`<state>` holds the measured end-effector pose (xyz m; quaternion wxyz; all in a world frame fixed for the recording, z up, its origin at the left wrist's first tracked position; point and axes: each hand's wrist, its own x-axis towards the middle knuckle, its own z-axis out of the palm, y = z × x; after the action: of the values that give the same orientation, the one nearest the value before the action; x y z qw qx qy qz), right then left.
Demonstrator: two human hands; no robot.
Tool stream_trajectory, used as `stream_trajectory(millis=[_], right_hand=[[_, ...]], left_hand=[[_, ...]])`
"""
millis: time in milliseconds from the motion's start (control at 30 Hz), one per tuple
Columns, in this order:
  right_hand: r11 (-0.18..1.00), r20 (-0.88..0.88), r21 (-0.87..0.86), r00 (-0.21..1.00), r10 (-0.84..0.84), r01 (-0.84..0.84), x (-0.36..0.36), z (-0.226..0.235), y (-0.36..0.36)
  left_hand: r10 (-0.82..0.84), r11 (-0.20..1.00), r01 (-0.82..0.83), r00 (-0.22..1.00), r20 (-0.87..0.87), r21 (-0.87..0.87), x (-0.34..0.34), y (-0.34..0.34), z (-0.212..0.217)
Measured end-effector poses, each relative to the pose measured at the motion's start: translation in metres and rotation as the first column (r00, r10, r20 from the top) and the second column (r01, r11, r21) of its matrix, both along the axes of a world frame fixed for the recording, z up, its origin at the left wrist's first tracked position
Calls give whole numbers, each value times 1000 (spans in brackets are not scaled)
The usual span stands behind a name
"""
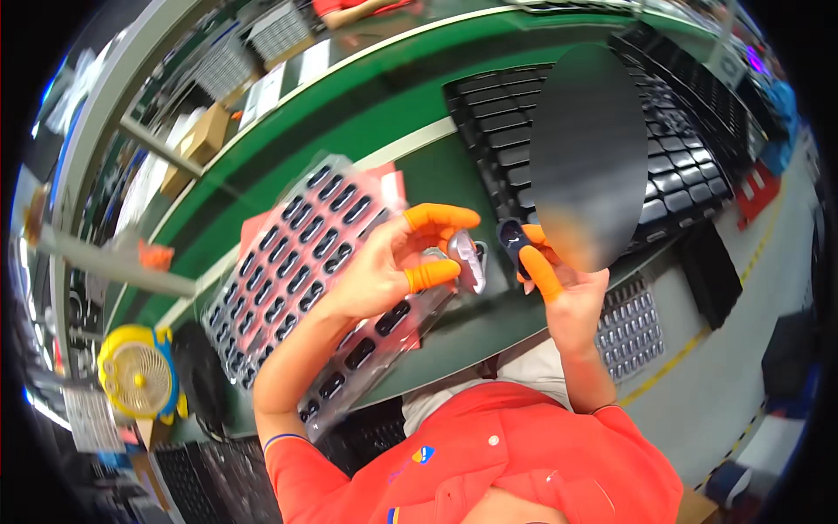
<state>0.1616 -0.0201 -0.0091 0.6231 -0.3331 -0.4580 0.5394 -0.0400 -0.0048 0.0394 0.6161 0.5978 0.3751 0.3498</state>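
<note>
Orange finger covers sit on the fingertips of both my hands. Between thumb and fingers, my left hand [371, 275] holds a small glossy silver-purple oval shell [471, 265]. My right hand [576, 306] pinches a dark, elongated piece with a rounded end [511, 236], close beside the shell but apart from it. Its exact kind cannot be made out. Below and left of my left hand lies a clear plastic tray [337, 161] with rows of dark oblong parts in its pockets. Pink sheets [390, 182] show under it.
A black compartment tray [489, 109] lies at the right, partly hidden by a grey blurred patch. More black trays [690, 65] lean behind it. A yellow fan [138, 374] stands at the left edge of the green table [428, 188]. Another tray of parts [633, 327] is lower right.
</note>
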Motion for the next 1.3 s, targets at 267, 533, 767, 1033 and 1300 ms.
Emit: stream_trajectory(millis=[267, 533, 767, 1033, 1300], right_hand=[[994, 16, 79, 997, -76, 74, 24, -4, 5], [981, 385, 94, 915, 121, -170, 41, -2, 14], [998, -8, -54, 1000, 23, -24, 50, -10, 17], [997, -2, -70, 999, -45, 45, 29, -12, 8], [982, 320, 137, 932, -169, 131, 21, -22, 2]], left_hand=[[-156, 988, 154, 986, 59, 32, 40, 19, -12], [-186, 958, 194, 981, 58, -212, 29, 18, -19], [-179, 975, 185, 982, 65, -121, 28, 16, -22], [-107, 984, 128, 979, 172, -120, 33, 3, -34], [-11, 997, 28, 977, 212, -78, 35, -3, -50]])
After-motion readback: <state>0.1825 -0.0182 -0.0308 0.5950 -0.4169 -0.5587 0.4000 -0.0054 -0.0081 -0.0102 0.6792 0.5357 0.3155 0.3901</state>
